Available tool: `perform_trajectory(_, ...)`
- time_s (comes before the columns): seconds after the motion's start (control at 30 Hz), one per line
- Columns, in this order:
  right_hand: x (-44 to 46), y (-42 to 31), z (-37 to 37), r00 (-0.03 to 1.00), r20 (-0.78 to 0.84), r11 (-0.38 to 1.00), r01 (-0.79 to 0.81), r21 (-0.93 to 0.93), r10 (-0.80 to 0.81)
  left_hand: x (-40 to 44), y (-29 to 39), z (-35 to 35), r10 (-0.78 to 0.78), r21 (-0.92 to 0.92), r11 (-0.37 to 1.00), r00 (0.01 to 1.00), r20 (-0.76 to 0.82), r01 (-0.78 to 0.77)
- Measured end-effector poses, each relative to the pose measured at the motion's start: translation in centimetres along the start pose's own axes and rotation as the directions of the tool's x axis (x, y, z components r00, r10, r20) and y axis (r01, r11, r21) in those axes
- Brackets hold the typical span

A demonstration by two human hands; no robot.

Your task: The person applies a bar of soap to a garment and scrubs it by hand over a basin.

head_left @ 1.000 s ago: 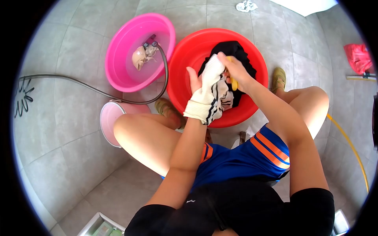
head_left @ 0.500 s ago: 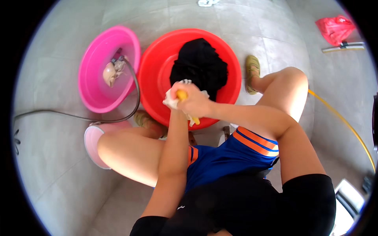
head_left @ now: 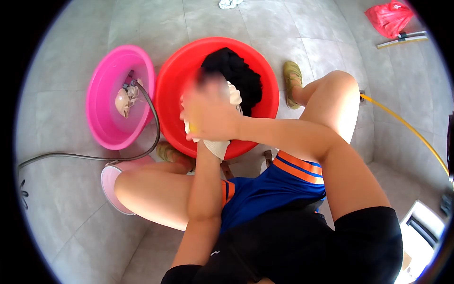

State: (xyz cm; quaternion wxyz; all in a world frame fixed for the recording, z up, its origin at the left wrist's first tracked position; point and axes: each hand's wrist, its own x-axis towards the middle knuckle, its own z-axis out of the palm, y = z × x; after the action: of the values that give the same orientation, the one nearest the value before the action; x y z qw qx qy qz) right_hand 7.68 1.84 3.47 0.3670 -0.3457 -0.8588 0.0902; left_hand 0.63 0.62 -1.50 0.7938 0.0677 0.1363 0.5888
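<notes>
While your right hand (head_left: 208,112) lies over the cream cloth (head_left: 234,94), both are above the red basin (head_left: 171,85).
Blur leaves unclear whether its fingers are spread or clamped; your left hand is covered, its fingers unreadable, its forearm (head_left: 206,184) meeting the cloth. Black cloth (head_left: 243,75) lies in the basin.

Cream cloth (head_left: 217,149) looks matt (ribbed), red basin (head_left: 170,92) smooth plastic.
</notes>
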Motion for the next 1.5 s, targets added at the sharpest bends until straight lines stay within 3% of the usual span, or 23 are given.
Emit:
perform_trajectory(0.1, -0.2, 3.6, 0.9, 0.997, 0.043, 0.985, -0.056, -0.161, 0.064, -0.6, 0.4, 0.1, 0.035, 0.031, 0.999, 0.999, -0.008, -0.035)
perform_trajectory(0.2, -0.1, 2.0, 0.4, 0.863, 0.221, 0.848, -0.494, 0.192, 0.453, -1.2, 0.8, -0.1, 0.078, 0.087, 0.993, 0.997, 0.018, -0.08)
perform_trajectory(0.27, -1.4, -1.5, 2.6, 0.931, -0.099, 0.928, -0.332, 0.169, 0.351, -1.2, 0.7, -1.3, 0.113, 0.086, 0.989, 0.992, 0.055, -0.117)
perform_trajectory(0.4, -0.6, -0.8, 3.1, 0.977, -0.113, 0.981, -0.174, 0.084, 0.183, -0.8, 0.5, -3.7, 0.091, -0.22, 0.974, 0.985, 0.144, -0.058)
perform_trajectory(0.47, -0.3, 2.5, 2.3, 0.995, 0.096, 0.985, -0.007, -0.17, 0.024, -0.5, 0.8, -3.9, 0.012, -0.289, 0.956, 0.985, 0.174, 0.039)
perform_trajectory(0.53, 1.1, 3.1, 1.4, 0.922, 0.064, 0.919, -0.373, -0.125, 0.382, 0.0, 1.7, -2.0, -0.12, -0.243, 0.957, 0.977, 0.175, 0.161)
perform_trajectory(0.67, -0.5, -2.3, 0.8, 0.986, -0.014, 0.986, -0.164, 0.01, 0.164, -0.1, 0.8, -2.8, 0.064, -0.212, 0.975, 0.998, 0.021, -0.059)
perform_trajectory(0.77, -0.1, -0.7, 0.9, 0.972, -0.017, 0.969, -0.23, 0.094, 0.233, -0.6, -0.1, -2.4, 0.272, -0.111, 0.956, 0.962, -0.006, -0.271)
perform_trajectory(0.83, -0.3, 4.7, 2.4, 0.946, -0.038, 0.945, -0.317, 0.085, 0.321, -0.1, 2.0, -2.5, 0.075, -0.211, 0.977, 0.985, 0.153, -0.042)
perform_trajectory(0.87, 0.0, 7.0, 2.8, 0.828, 0.042, 0.826, -0.55, -0.124, 0.559, -0.4, 2.6, 0.6, 0.031, -0.253, 0.967, 0.998, 0.057, -0.015)
perform_trajectory(0.9, 0.1, 8.3, 3.3, 0.365, -0.046, 0.368, -0.914, 0.171, 0.93, -0.7, 3.3, 3.7, -0.014, -0.298, 0.955, 0.999, -0.038, 0.002)
perform_trajectory(0.97, -1.3, 10.2, 4.1, 0.05, 0.188, -0.059, -0.844, 0.533, 0.981, -1.3, 4.7, 5.2, 0.172, -0.079, 0.982, 0.985, -0.011, -0.172)
perform_trajectory(1.0, -0.7, 8.6, 2.6, -0.072, 0.436, -0.364, -0.68, 0.636, 0.897, -1.4, 5.4, 5.6, 0.267, 0.074, 0.961, 0.964, 0.013, -0.267)
perform_trajectory(1.07, -2.0, 8.2, 3.9, -0.04, 0.637, -0.51, -0.638, 0.577, 0.77, -0.6, 4.2, 1.7, 0.339, 0.145, 0.932, 0.94, -0.029, -0.332)
perform_trajectory(1.13, -1.6, 6.2, 3.1, 0.057, 0.748, -0.413, -0.805, 0.426, 0.661, 0.0, 0.9, -4.4, 0.22, 0.026, 0.975, 0.964, -0.151, -0.219)
perform_trajectory(1.17, -2.7, 6.0, 4.5, 0.307, 0.725, -0.128, -0.869, 0.477, 0.617, -0.1, -0.6, -6.4, 0.128, -0.068, 0.988, 0.976, -0.174, -0.142)
perform_trajectory(1.2, -3.3, 2.0, 4.7, 0.571, 0.185, 0.538, -0.819, 0.2, 0.8, 0.1, -1.4, -7.6, 0.045, -0.136, 0.988, 0.986, -0.16, -0.067)
perform_trajectory(1.23, -2.4, -0.5, 3.9, 0.613, 0.048, 0.6, -0.784, 0.16, 0.789, 0.6, -1.8, -8.7, 0.001, -0.148, 0.989, 0.99, -0.138, -0.022)
perform_trajectory(1.27, -2.6, -1.6, 2.4, 0.751, 0.081, 0.731, -0.657, 0.183, 0.655, 0.2, -2.9, -5.7, 0.308, 0.395, 0.891, 0.937, -0.165, -0.223)
perform_trajectory(1.3, -2.6, -2.0, 1.2, 0.868, 0.099, 0.842, -0.495, 0.212, 0.486, -0.2, -4.0, -2.6, 0.585, 0.84, 0.509, 0.792, -0.176, -0.189)
perform_trajectory(1.37, -2.5, -1.7, 0.9, 0.979, 0.098, 0.965, -0.194, 0.175, 0.179, -0.3, -0.9, -1.3, 0.314, 0.487, 0.851, 0.933, -0.174, -0.196)
perform_trajectory(1.43, -2.2, 0.0, 1.8, 0.993, 0.11, 0.998, 0.044, 0.038, -0.047, -0.9, 0.7, 0.4, 0.173, 0.281, 0.951, 0.974, -0.144, -0.127)
perform_trajectory(1.5, -0.8, 4.2, 3.0, 0.989, 0.058, 0.966, -0.119, -0.229, 0.135, -1.7, 1.1, 2.0, 0.136, 0.199, 0.974, 0.981, -0.137, -0.107)
